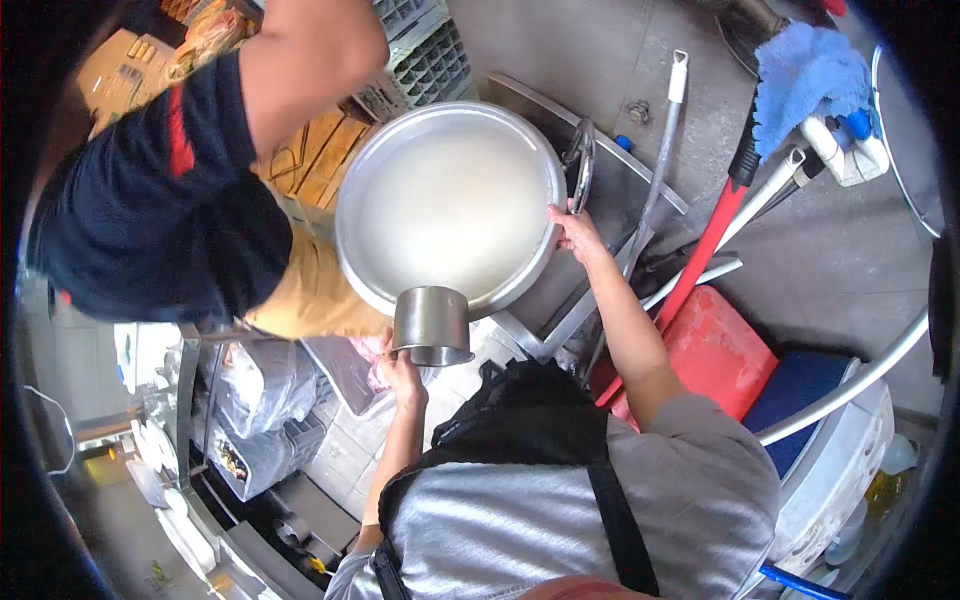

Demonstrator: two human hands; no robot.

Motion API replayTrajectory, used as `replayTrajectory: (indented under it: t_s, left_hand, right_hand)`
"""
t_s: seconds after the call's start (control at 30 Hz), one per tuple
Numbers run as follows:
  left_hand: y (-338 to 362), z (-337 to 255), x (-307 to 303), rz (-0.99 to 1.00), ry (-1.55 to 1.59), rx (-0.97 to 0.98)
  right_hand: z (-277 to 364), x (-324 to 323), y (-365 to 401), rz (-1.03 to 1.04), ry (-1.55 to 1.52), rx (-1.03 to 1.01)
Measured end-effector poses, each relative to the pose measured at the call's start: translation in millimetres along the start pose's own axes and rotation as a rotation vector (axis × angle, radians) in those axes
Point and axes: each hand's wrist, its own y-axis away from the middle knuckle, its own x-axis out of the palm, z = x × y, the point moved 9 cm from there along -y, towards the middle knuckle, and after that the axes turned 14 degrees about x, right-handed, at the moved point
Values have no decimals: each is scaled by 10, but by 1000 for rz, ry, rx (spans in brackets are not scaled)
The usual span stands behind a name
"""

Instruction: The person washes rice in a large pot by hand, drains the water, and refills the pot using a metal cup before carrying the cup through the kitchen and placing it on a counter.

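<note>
A large round metal pot holds cloudy whitish liquid. My right hand is closed on its right rim, beside a bent metal tap. A cylindrical stainless-steel cup overlaps the pot's near rim in view. My left hand grips the cup low on its left side, fingers closed at the flared edge.
Another person in a dark shirt stands close at left, an arm reaching past the pot. Plastic crates stack behind. A red-handled tool, white pipes and a red plastic bin crowd the right. Shelving with bagged goods stands lower left.
</note>
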Motion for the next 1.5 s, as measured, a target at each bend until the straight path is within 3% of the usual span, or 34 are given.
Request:
replayTrajectory:
  t_s: [0.03, 0.07, 0.17, 0.33, 0.4, 0.47, 0.57, 0.7, 0.77, 0.87, 0.97, 1.07, 1.17, 1.27, 1.33, 1.4, 1.5]
  left_hand:
    - [24, -141, -93, 0, -97, -5]
    - [26, -131, -204, -15, 54, 12]
    - [76, -130, -730, -106, -12, -46]
    - [174, -27, -1801, -340, 52, -67]
    - [248, 12, -2228, -359, 37, -70]
    - [296, 7, -2614, -421, -41, -72]
    - [295, 177, -3017, -483, 70, -88]
    - [105, 224, -3146, -513, 125, -164]
    - [-39, 337, -3136, -487, 133, -217]
    - [-241, 360, -3046, -486, 148, -206]
    - [-397, 288, -2910, -465, 151, -156]
    - [-491, 435, -2905, -422, 120, -197]
    - [-587, 403, -2846, -459, 102, -244]
    - [-823, 321, -2712, -458, 103, -271]
    - [-955, 376, -2710, -436, 104, -289]
    - [-1073, 349, -2696, -419, 109, -250]
    - [-1260, 194, -2590, -414, 103, -245]
  right_hand:
    - [29, 32, 74, 5, 28, 7]
    - [4, 20, 51, -21, 28, 24]
    - [-22, 63, 36, -37, 6, 9]
    - [-98, -83, 142, -307, 98, 2]
    - [21, -54, 545, -564, 245, -63]
    - [273, 54, 938, -1109, 735, -398]
    - [395, 917, 1422, -1027, 1142, -623]
    - [-169, 1741, 643, -270, 1403, -405]
    - [-392, 2128, 606, -120, 1662, -226]
    - [-590, 2505, 566, -11, 2073, -18]
    - [-757, 2720, 109, -56, 2317, -49]
    - [-626, 3189, 129, 139, 2287, -44]
    - [-675, 3561, -120, 317, 2278, -312]
    - [-467, 3799, -478, 309, 2275, -312]
    - [-154, 3906, -679, 270, 2200, -503]
    - [249, 3826, -973, 42, 2172, -514]
    - [678, 3472, -1302, -64, 2200, -394]
